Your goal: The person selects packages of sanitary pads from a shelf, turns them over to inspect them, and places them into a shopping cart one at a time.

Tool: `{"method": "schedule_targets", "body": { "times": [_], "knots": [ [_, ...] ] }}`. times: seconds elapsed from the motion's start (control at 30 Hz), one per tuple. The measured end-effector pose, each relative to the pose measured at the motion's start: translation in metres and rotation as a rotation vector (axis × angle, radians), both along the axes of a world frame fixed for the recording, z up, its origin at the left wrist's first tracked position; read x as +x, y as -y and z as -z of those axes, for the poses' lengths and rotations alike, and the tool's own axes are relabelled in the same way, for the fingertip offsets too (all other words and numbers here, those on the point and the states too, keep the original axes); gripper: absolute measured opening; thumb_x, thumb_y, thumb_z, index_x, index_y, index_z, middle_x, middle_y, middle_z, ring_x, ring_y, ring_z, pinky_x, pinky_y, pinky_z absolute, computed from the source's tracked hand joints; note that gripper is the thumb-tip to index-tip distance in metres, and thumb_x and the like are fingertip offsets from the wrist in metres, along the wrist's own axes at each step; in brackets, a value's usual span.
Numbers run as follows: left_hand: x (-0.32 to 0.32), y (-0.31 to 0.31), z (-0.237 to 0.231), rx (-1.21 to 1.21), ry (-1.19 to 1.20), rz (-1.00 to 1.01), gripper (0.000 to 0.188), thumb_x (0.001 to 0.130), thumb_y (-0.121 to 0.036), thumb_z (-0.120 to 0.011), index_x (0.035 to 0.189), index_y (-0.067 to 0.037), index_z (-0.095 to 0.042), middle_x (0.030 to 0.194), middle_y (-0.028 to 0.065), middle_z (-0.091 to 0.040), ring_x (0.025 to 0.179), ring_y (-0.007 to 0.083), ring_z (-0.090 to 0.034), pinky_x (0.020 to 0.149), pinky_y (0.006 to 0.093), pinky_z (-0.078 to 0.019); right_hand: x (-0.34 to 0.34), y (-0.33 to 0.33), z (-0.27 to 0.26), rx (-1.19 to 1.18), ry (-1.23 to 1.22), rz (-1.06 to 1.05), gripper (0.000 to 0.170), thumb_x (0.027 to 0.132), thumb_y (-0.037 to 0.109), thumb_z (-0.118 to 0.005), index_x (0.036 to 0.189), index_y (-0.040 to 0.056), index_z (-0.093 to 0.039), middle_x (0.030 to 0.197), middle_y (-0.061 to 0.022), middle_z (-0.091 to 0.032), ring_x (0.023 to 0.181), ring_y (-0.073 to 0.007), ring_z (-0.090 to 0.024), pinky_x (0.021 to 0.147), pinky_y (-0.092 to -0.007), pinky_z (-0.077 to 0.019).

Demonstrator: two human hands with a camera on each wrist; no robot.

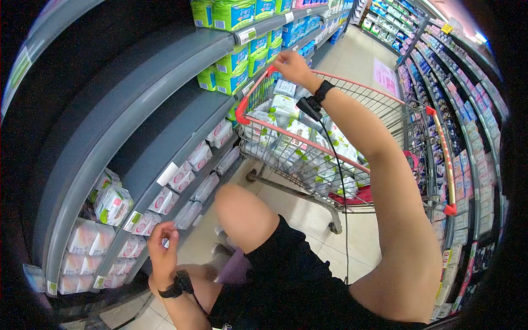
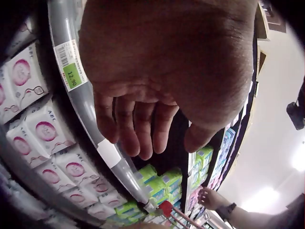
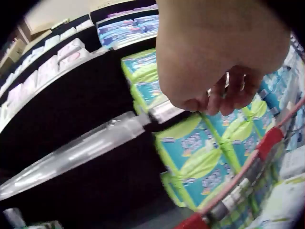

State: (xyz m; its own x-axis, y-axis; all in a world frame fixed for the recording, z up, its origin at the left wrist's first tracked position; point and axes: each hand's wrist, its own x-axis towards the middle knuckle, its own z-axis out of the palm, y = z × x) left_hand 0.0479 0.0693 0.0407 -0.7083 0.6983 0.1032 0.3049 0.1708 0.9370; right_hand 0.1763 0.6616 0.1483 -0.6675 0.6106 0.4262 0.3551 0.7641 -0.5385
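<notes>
My left hand (image 1: 163, 247) is raised in front of the lower shelves, its fingers loosely bent around nothing. In the left wrist view its fingers hang near the shelf edge with a 12.90 price tag (image 2: 71, 67), beside white ABC packs (image 2: 45, 131). My right hand (image 1: 294, 67) reaches over the shopping cart (image 1: 308, 144), its fingertips overlapping the red corner of the rim in the head view. The right wrist view has these loosely bent fingers in front of green-and-blue packs (image 3: 190, 148), with nothing held. White and green packs (image 1: 300, 130) fill much of the cart.
Dark curved shelves (image 1: 159, 104) run along the left, with a few white packs (image 1: 113, 203) on one of them. A stocked rack (image 1: 465, 126) lines the right side. The person's bent knee (image 1: 245, 214) is between the shelves and the cart. A black cable (image 1: 344, 220) hangs from the right wrist.
</notes>
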Motion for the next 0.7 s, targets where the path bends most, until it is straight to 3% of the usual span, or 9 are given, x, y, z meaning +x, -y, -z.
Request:
{"method": "schedule_targets", "body": {
  "times": [0.07,0.13,0.2,0.23,0.33,0.43,0.5,0.63,0.7],
  "knots": [
    [0.001,-0.001,-0.003,-0.004,-0.029,0.007,0.021,0.089,0.000,-0.065,0.110,0.000,-0.066,0.090,0.0045,-0.066,0.082,0.0117,-0.060,0.076,0.0271,-0.0484,-0.026,0.015,-0.010,-0.111,-0.131,-0.197,0.018,0.091,0.020,-0.065,0.089,0.0032,-0.070,0.078,-0.0045,-0.069,0.073,-0.0127,-0.065,0.066,-0.0295,-0.0528],
    [-0.001,0.002,-0.001,0.006,-0.055,-0.008,0.021,0.089,0.000,-0.065,0.110,0.001,-0.066,0.089,0.0048,-0.065,0.081,0.0122,-0.060,0.076,0.0273,-0.0486,-0.046,0.079,-0.032,-0.407,-0.079,-0.380,0.020,0.093,0.023,-0.067,0.097,0.0038,-0.071,0.083,-0.0059,-0.071,0.077,-0.0131,-0.066,0.069,-0.0315,-0.0547],
    [-0.002,0.005,0.000,0.027,-0.069,-0.022,0.020,0.089,0.000,-0.065,0.109,0.000,-0.067,0.089,0.0048,-0.065,0.081,0.0124,-0.060,0.076,0.0274,-0.0488,-0.064,0.137,-0.039,-0.580,0.126,-0.765,0.015,0.095,0.016,-0.064,0.104,0.0059,-0.068,0.091,-0.0010,-0.068,0.082,-0.0105,-0.064,0.070,-0.0278,-0.0533],
    [-0.002,0.004,0.001,0.037,-0.076,-0.022,0.020,0.089,0.000,-0.065,0.109,0.000,-0.067,0.089,0.0049,-0.065,0.081,0.0125,-0.060,0.076,0.0275,-0.0489,-0.068,0.180,-0.042,-0.584,0.192,-0.864,0.018,0.097,0.021,-0.066,0.107,0.0069,-0.068,0.093,-0.0003,-0.069,0.084,-0.0100,-0.065,0.072,-0.0275,-0.0538],
    [0.001,0.010,0.001,0.095,-0.095,-0.063,0.019,0.088,0.000,-0.066,0.107,0.000,-0.068,0.088,0.0043,-0.066,0.080,0.0128,-0.060,0.076,0.0279,-0.0492,-0.101,0.263,-0.012,-0.157,0.427,-1.370,0.036,0.097,0.034,-0.068,0.118,0.0049,-0.065,0.098,-0.0099,-0.072,0.086,-0.0156,-0.068,0.074,-0.0332,-0.0549],
    [-0.004,0.019,0.006,0.051,-0.141,-0.094,0.015,0.095,-0.005,-0.065,0.109,-0.001,-0.067,0.092,0.0045,-0.068,0.085,0.0116,-0.062,0.080,0.0283,-0.0522,-0.115,0.340,0.018,0.068,0.827,-1.395,0.055,0.089,0.045,-0.072,0.125,0.0037,-0.061,0.105,-0.0191,-0.070,0.095,-0.0344,-0.068,0.084,-0.0444,-0.0533],
    [-0.006,0.027,0.013,0.117,-0.125,-0.208,0.015,0.089,-0.004,-0.068,0.104,-0.002,-0.070,0.082,0.0024,-0.068,0.073,0.0097,-0.058,0.068,0.0264,-0.0477,-0.147,0.384,0.044,0.211,0.838,-1.403,0.056,0.085,0.039,-0.076,0.126,0.0042,-0.060,0.116,-0.0217,-0.065,0.110,-0.0373,-0.062,0.092,-0.0443,-0.0500],
    [-0.009,0.045,0.014,0.224,-0.017,-0.333,0.013,0.092,-0.008,-0.069,0.105,-0.004,-0.067,0.080,-0.0003,-0.065,0.073,0.0058,-0.056,0.065,0.0234,-0.0451,-0.196,0.410,0.063,0.000,0.253,-1.118,0.064,0.076,0.030,-0.080,0.129,0.0050,-0.055,0.135,-0.0251,-0.049,0.133,-0.0419,-0.043,0.108,-0.0455,-0.0404],
    [-0.008,0.055,0.016,0.247,-0.030,-0.391,0.016,0.093,-0.007,-0.069,0.107,-0.005,-0.064,0.079,-0.0027,-0.063,0.071,0.0048,-0.055,0.064,0.0226,-0.0440,-0.216,0.424,0.071,0.071,0.023,-0.939,0.072,0.074,0.029,-0.082,0.134,0.0049,-0.051,0.138,-0.0262,-0.046,0.132,-0.0438,-0.043,0.111,-0.0464,-0.0389]
  ]
}}
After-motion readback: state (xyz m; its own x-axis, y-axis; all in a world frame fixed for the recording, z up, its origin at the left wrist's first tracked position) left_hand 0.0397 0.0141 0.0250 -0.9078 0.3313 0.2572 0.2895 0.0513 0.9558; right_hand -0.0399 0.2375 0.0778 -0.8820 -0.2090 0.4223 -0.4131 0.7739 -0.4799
